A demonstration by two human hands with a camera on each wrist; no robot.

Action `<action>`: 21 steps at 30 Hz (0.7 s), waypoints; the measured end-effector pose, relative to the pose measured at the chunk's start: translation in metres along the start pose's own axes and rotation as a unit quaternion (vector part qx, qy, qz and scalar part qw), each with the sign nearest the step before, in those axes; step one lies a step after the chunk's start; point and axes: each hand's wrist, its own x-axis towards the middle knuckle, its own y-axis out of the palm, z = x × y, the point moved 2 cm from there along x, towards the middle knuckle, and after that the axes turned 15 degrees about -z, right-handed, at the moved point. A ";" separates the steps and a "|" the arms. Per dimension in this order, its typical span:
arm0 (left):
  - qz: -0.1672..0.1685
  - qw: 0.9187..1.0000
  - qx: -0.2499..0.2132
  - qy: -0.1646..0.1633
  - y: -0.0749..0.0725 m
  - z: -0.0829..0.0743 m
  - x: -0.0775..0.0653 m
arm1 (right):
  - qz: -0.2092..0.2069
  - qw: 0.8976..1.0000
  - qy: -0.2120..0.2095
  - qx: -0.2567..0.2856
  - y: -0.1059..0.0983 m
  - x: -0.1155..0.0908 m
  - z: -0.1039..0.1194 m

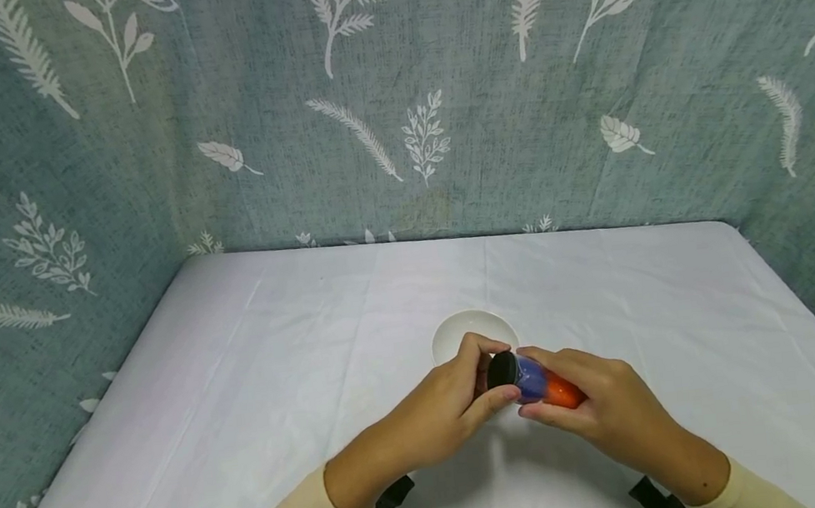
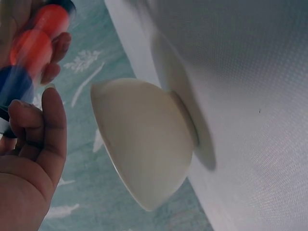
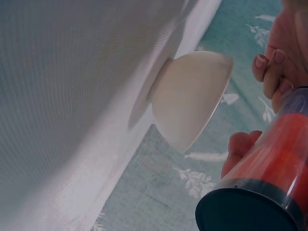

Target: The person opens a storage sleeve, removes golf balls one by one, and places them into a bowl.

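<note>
A clear tube (image 1: 531, 377) with black ends is held tilted between both hands. Inside it show blue and orange-red round pieces, which look like balls in the left wrist view. My left hand (image 1: 440, 409) grips the black cap (image 1: 501, 370) at one end, thumb below and fingers curled over. The right hand (image 1: 608, 394) holds the body, with thumb and fingers on opposite sides. In the right wrist view, the tube's dark flat base (image 3: 248, 211) faces the camera. Just beyond the hands stands a white bowl (image 1: 465, 329), partly hidden by them in the head view.
A white cloth (image 1: 257, 388) covers the table. Behind it and along the sides hangs a green-grey curtain (image 1: 277, 168) with white leaf prints. The bowl (image 2: 144, 139) stands upright on the cloth, below the tube's height.
</note>
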 end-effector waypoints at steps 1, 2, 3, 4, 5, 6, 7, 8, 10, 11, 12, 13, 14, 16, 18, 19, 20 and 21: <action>-0.001 1.000 0.001 -0.001 0.000 0.000 0.000 | 0.001 1.000 0.001 0.000 0.000 0.000 0.000; -0.001 1.000 0.000 -0.002 0.000 0.000 -0.001 | 0.001 1.000 0.001 -0.001 0.000 0.000 0.000; -0.002 1.000 -0.001 -0.003 0.000 0.000 -0.001 | 0.001 1.000 0.001 -0.004 0.001 0.000 0.000; -0.003 1.000 -0.001 -0.003 0.000 0.000 -0.001 | 0.001 1.000 0.001 -0.006 0.001 0.000 0.000; -0.004 1.000 -0.003 -0.003 0.000 0.000 -0.001 | 0.001 1.000 0.001 -0.010 0.001 0.000 0.000; -0.006 1.000 -0.004 -0.002 -0.001 0.000 -0.001 | 0.001 1.000 0.000 -0.012 0.001 0.000 0.000; -0.006 1.000 -0.006 -0.002 0.000 0.000 -0.001 | 0.001 1.000 0.000 -0.014 0.001 0.000 0.000; -0.007 1.000 -0.006 -0.001 0.000 0.000 -0.001 | 0.002 1.000 0.000 -0.016 0.001 0.000 0.000; -0.009 1.000 -0.007 -0.002 0.000 0.000 0.000 | 0.002 1.000 0.000 -0.018 0.001 -0.001 0.000; -0.009 1.000 -0.008 -0.003 0.000 0.000 0.000 | 0.003 1.000 -0.001 -0.018 0.001 -0.001 0.000; -0.010 1.000 -0.009 -0.003 0.000 0.000 -0.001 | 0.002 1.000 -0.001 -0.018 0.001 -0.001 0.000; -0.010 1.000 -0.009 -0.003 0.000 0.000 0.000 | 0.000 1.000 -0.004 -0.018 0.001 -0.001 0.000; -0.011 1.000 -0.011 -0.003 0.000 0.000 0.000 | -0.004 1.000 -0.006 -0.017 0.001 -0.001 0.000; -0.013 1.000 -0.014 -0.003 0.001 0.000 0.000 | -0.012 1.000 -0.015 -0.018 0.001 -0.001 0.000; -0.015 1.000 -0.018 -0.004 0.001 0.001 0.000 | -0.019 0.999 -0.024 -0.016 0.001 -0.001 0.000; -0.016 1.000 -0.019 -0.006 0.002 0.001 0.001 | -0.022 0.999 -0.028 -0.017 0.001 -0.001 0.000; -0.016 1.000 -0.021 -0.008 0.002 0.000 0.000 | -0.025 0.999 -0.032 -0.017 0.001 -0.001 0.000; -0.016 1.000 -0.023 -0.010 0.002 0.001 0.000 | -0.026 0.999 -0.035 -0.018 0.001 -0.001 0.000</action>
